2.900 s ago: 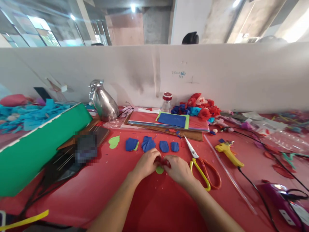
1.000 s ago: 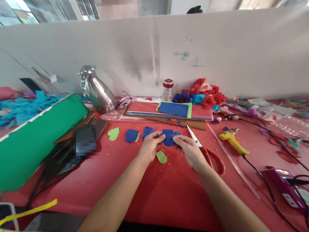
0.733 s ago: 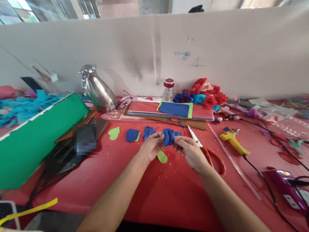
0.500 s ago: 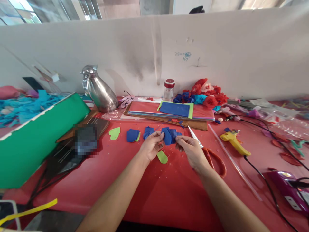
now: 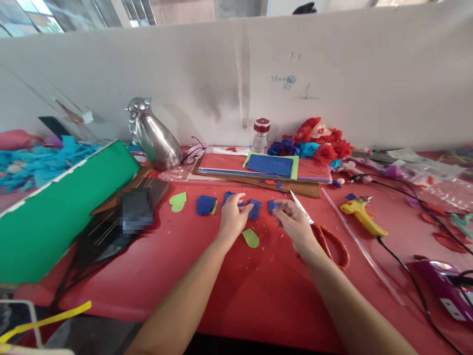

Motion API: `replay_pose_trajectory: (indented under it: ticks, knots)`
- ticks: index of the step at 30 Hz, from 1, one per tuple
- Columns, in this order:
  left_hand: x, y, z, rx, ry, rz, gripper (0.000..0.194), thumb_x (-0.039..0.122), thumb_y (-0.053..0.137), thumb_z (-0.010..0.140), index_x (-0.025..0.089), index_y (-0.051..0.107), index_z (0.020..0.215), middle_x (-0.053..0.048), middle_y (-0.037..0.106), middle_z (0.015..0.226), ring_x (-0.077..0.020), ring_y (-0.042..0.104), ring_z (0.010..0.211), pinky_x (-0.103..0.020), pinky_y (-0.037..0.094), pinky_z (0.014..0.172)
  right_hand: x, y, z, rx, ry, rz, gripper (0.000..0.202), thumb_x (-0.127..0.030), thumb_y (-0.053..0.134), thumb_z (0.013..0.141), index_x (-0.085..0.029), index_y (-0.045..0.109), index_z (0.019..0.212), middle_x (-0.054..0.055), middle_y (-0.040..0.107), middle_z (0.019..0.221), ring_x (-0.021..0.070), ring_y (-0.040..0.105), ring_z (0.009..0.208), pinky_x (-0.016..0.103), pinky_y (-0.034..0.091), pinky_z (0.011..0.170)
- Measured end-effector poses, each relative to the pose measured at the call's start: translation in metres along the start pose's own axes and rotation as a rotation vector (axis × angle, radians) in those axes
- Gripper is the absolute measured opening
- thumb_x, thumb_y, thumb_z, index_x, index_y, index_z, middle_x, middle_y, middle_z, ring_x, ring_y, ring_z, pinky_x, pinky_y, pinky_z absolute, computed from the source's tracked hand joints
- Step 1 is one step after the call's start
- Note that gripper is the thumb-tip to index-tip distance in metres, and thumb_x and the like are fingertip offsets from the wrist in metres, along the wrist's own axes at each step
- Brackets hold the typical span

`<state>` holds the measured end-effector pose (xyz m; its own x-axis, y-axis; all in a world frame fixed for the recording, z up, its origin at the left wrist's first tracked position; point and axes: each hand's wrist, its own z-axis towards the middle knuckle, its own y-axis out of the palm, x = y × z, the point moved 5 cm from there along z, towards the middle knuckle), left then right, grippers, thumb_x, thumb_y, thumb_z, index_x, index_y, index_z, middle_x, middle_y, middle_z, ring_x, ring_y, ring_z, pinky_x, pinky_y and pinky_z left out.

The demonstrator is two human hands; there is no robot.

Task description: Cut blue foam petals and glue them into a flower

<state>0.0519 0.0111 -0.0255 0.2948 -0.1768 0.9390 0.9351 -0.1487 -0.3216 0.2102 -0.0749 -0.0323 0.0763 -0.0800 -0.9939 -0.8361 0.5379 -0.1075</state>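
On the red table, my left hand [image 5: 233,217] has its thumb and fingers apart. Its thumb tip meets the edge of a blue petal-shaped cut-out [image 5: 254,210], and another blue cut-out [image 5: 228,196] is partly hidden behind its fingers. My right hand [image 5: 295,224] pinches a small blue piece [image 5: 272,206] at its edge. Just in front of the hands lies a light green cut-out [image 5: 251,238]. Farther left are a stack of blue cut-outs [image 5: 206,205] and a green heart shape [image 5: 178,202]. Scissors with red handles [image 5: 334,246] lie against my right hand, partly covered by it.
Behind the hands, stacked coloured sheets [image 5: 229,164] carry a blue rectangle [image 5: 271,165]. A steel jug [image 5: 157,140], a red-lidded jar [image 5: 261,135] and paper flowers [image 5: 321,140] stand along the wall. Rightward are a yellow glue gun [image 5: 364,217] and its cord; leftward, a green box [image 5: 70,212].
The hands have drawn apart slightly. The blue pieces held together between them are now separate, one lying by my left thumb, one at my right fingertips. The left fingers have opened.
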Motion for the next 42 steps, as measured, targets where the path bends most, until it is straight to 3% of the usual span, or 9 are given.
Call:
replay_pose_trajectory:
  ticks: [4, 10, 13, 17, 20, 23, 26, 37, 42]
  knots:
    - [-0.003, -0.028, 0.016, 0.085, 0.071, 0.194, 0.02, 0.014, 0.06, 0.072, 0.019, 0.066, 0.091, -0.008, 0.067, 0.099, -0.0189, 0.062, 0.087, -0.032, 0.048, 0.08, 0.002, -0.007, 0.004, 0.039, -0.124, -0.223, 0.023, -0.033, 0.052, 0.075, -0.017, 0.064, 0.087, 0.003, 0.065, 0.072, 0.0136, 0.055, 0.055, 0.027, 0.043, 0.053]
    - [-0.026, -0.079, 0.039, 0.317, -0.015, 0.172, 0.018, 0.019, 0.056, 0.072, 0.019, 0.067, 0.086, -0.005, 0.069, 0.085, -0.0172, 0.06, 0.076, -0.03, 0.048, 0.074, -0.016, 0.032, -0.028, -0.332, -0.62, -0.899, 0.031, -0.034, 0.05, 0.087, -0.025, 0.068, 0.11, 0.009, 0.067, 0.117, 0.0279, 0.055, 0.105, 0.042, 0.044, 0.086]
    - [-0.029, -0.089, 0.043, 0.319, -0.023, 0.163, 0.014, 0.018, 0.057, 0.07, 0.02, 0.068, 0.079, -0.004, 0.069, 0.08, -0.0178, 0.061, 0.075, -0.03, 0.046, 0.073, -0.013, 0.041, -0.034, -0.364, -0.656, -1.075, 0.033, -0.033, 0.045, 0.092, -0.027, 0.064, 0.118, 0.007, 0.062, 0.127, 0.0307, 0.049, 0.115, 0.049, 0.039, 0.092]
    - [-0.02, -0.073, 0.037, 0.116, 0.027, 0.358, 0.01, 0.018, 0.059, 0.072, 0.021, 0.067, 0.069, -0.006, 0.069, 0.078, -0.0202, 0.061, 0.076, -0.032, 0.044, 0.077, -0.009, 0.034, -0.027, -0.292, -0.642, -1.086, 0.031, -0.03, 0.042, 0.093, -0.023, 0.066, 0.113, 0.008, 0.065, 0.121, 0.0313, 0.048, 0.116, 0.052, 0.034, 0.096]
    - [-0.013, -0.047, 0.026, -0.056, 0.07, 0.625, 0.014, 0.029, 0.068, 0.069, 0.021, 0.068, 0.081, -0.01, 0.068, 0.089, -0.0253, 0.059, 0.09, -0.035, 0.043, 0.083, -0.011, 0.032, -0.024, -0.274, -0.669, -1.015, 0.029, -0.031, 0.047, 0.091, -0.022, 0.066, 0.11, 0.011, 0.064, 0.119, 0.0309, 0.049, 0.114, 0.049, 0.036, 0.094]
    - [-0.009, -0.032, 0.017, -0.021, 0.092, 0.794, 0.051, 0.037, 0.075, 0.063, 0.015, 0.061, 0.107, -0.018, 0.062, 0.11, -0.0324, 0.051, 0.108, -0.041, 0.038, 0.093, -0.013, 0.037, -0.031, -0.345, -0.698, -0.943, 0.026, -0.033, 0.056, 0.085, -0.022, 0.068, 0.106, 0.012, 0.065, 0.113, 0.0303, 0.051, 0.108, 0.045, 0.04, 0.088]
    - [-0.009, -0.027, 0.016, -0.005, 0.078, 0.83, 0.059, 0.033, 0.072, 0.069, 0.009, 0.051, 0.119, -0.023, 0.059, 0.115, -0.0333, 0.05, 0.111, -0.042, 0.035, 0.095, -0.012, 0.046, -0.04, -0.466, -0.708, -0.922, 0.02, -0.027, 0.061, 0.082, -0.023, 0.069, 0.099, 0.01, 0.067, 0.106, 0.0282, 0.052, 0.104, 0.042, 0.04, 0.087]
    - [-0.024, -0.028, 0.024, -0.035, -0.031, 0.703, 0.053, 0.022, 0.067, 0.073, 0.012, 0.05, 0.122, -0.018, 0.062, 0.113, -0.0264, 0.055, 0.11, -0.035, 0.039, 0.092, -0.006, 0.05, -0.042, -0.458, -0.672, -0.842, 0.017, -0.022, 0.061, 0.081, -0.02, 0.069, 0.096, 0.009, 0.068, 0.097, 0.0241, 0.055, 0.093, 0.036, 0.043, 0.083]
    - [-0.02, -0.026, 0.023, -0.097, -0.033, 0.682, 0.027, 0.02, 0.066, 0.073, 0.015, 0.063, 0.1, -0.015, 0.065, 0.105, -0.026, 0.058, 0.104, -0.034, 0.04, 0.09, -0.003, 0.05, -0.04, -0.443, -0.649, -0.825, 0.02, -0.021, 0.063, 0.079, -0.019, 0.068, 0.098, 0.009, 0.068, 0.098, 0.0242, 0.057, 0.091, 0.037, 0.045, 0.084]
